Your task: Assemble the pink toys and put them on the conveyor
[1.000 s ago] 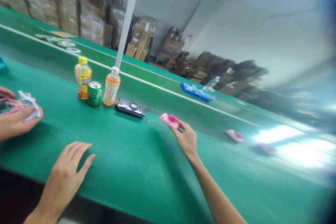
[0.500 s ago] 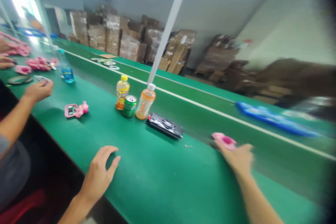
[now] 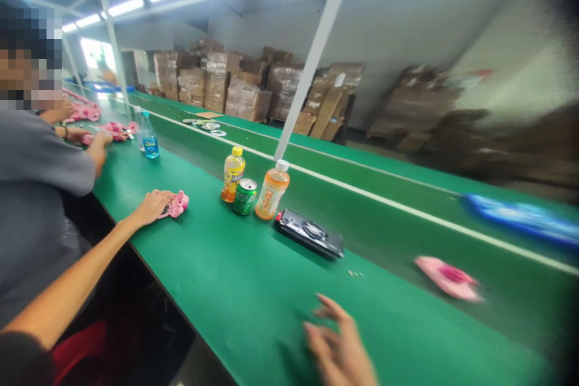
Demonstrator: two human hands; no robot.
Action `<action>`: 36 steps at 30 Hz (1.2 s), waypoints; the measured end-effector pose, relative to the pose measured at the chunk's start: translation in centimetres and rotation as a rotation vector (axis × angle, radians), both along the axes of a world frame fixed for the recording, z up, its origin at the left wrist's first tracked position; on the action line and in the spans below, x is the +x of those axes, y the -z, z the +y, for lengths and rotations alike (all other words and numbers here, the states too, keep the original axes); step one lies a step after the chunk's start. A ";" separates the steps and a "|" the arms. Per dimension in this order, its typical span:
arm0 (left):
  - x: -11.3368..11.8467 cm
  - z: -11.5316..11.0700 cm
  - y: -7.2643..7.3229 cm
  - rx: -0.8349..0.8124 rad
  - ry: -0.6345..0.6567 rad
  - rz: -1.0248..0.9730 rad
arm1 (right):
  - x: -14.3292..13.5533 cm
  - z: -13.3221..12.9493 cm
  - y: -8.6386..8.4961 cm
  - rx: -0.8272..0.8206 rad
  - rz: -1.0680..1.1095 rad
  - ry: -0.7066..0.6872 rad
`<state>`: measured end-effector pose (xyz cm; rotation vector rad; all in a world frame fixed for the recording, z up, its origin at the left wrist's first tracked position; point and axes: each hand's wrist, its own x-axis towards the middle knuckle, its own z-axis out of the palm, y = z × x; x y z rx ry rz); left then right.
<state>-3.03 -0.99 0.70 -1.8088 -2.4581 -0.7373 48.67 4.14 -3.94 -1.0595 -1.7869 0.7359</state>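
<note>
At the left, my left hand reaches far out over the green work surface. Its fingers are closed over a small pink plastic toy part, most of which they cover. My right hand, slightly blurred, hovers low at the bottom with fingers curled apart and nothing between them. Away to its right, a pink shell piece with a darker pink centre lies on the belt side, smeared by motion.
An orange drink bottle, a green can, a yellow-capped bottle and a black device stand mid-surface. Small white bits lie beside the device. A co-worker in a grey shirt sits at left, near blue bottles. A blue tray is at right.
My left hand has moved forward and left onto the pink toy part. My right hand has let go of the pink shell piece and drawn back left. The view has shifted.
</note>
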 end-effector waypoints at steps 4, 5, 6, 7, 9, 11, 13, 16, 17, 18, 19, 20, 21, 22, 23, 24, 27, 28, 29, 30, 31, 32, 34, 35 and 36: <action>6.3 -1.6 1.2 -0.047 0.084 0.115 | -15.7 -3.2 -2.2 -0.068 -0.020 -0.421; 8.0 -2.0 1.3 -0.050 0.099 0.136 | -18.5 -2.8 -2.8 -0.065 -0.043 -0.423; 9.7 -2.4 1.3 -0.051 0.110 0.150 | -20.6 -2.3 -3.1 -0.060 -0.076 -0.427; 11.3 -2.8 1.3 -0.050 0.112 0.158 | -22.1 -1.8 -3.4 -0.054 -0.111 -0.428; 14.5 -3.4 1.0 -0.043 0.080 0.159 | -23.1 -1.1 -3.5 -0.044 -0.162 -0.415; 17.4 -3.8 0.8 -0.036 0.025 0.147 | -22.0 -1.0 -3.4 -0.032 -0.183 -0.403; 20.4 -4.2 0.8 -0.037 -0.004 0.123 | -19.3 -0.9 -3.5 -0.012 -0.197 -0.408; 25.1 -4.7 1.3 -0.053 0.040 0.059 | -13.4 -0.6 -4.2 0.008 -0.234 -0.448; 26.6 -4.8 1.6 -0.060 0.068 0.037 | -11.3 -0.5 -4.5 0.010 -0.245 -0.463; 27.8 -4.9 1.8 -0.071 0.097 0.012 | -9.1 -0.4 -4.7 0.017 -0.255 -0.480; 28.9 -4.9 1.9 -0.094 0.131 -0.020 | -7.0 -0.3 -4.8 0.028 -0.265 -0.495; 29.7 -4.8 2.0 -0.130 0.173 -0.055 | -5.0 -0.3 -4.8 0.041 -0.278 -0.502; 30.2 -4.5 1.9 -0.173 0.222 -0.091 | -3.3 -0.4 -4.8 0.051 -0.294 -0.497; 30.6 -4.0 1.7 -0.216 0.277 -0.126 | -1.8 -0.5 -4.6 0.054 -0.313 -0.478; 30.7 -3.4 1.4 -0.255 0.337 -0.155 | -0.5 -0.7 -4.4 0.046 -0.331 -0.444; 30.8 -2.7 1.1 -0.284 0.401 -0.177 | 0.5 -0.8 -4.1 0.029 -0.344 -0.403; 30.8 -0.4 0.0 -0.313 0.553 -0.208 | 2.4 -1.0 -3.4 -0.015 -0.342 -0.333; 30.9 0.3 -0.4 -0.322 0.586 -0.213 | 2.9 -1.0 -3.3 -0.019 -0.332 -0.331; 31.0 0.9 -0.7 -0.329 0.607 -0.216 | 3.3 -1.0 -3.2 -0.016 -0.320 -0.331; 31.1 1.3 -0.9 -0.335 0.617 -0.219 | 3.6 -1.0 -3.2 -0.006 -0.305 -0.318; 31.2 1.6 -1.1 -0.337 0.622 -0.224 | 3.9 -1.1 -3.4 0.015 -0.290 -0.284; 31.3 1.8 -1.1 -0.338 0.620 -0.232 | 4.0 -1.3 -3.7 0.051 -0.274 -0.228; 31.4 1.8 -1.0 -0.341 0.614 -0.264 | 3.8 -1.7 -4.7 0.162 -0.254 -0.067; 31.4 1.6 -0.7 -0.335 0.609 -0.334 | 3.4 -2.1 -5.4 0.229 -0.256 0.011; 31.4 1.2 -0.4 -0.318 0.596 -0.446 | 2.8 -2.5 -6.1 0.294 -0.265 0.067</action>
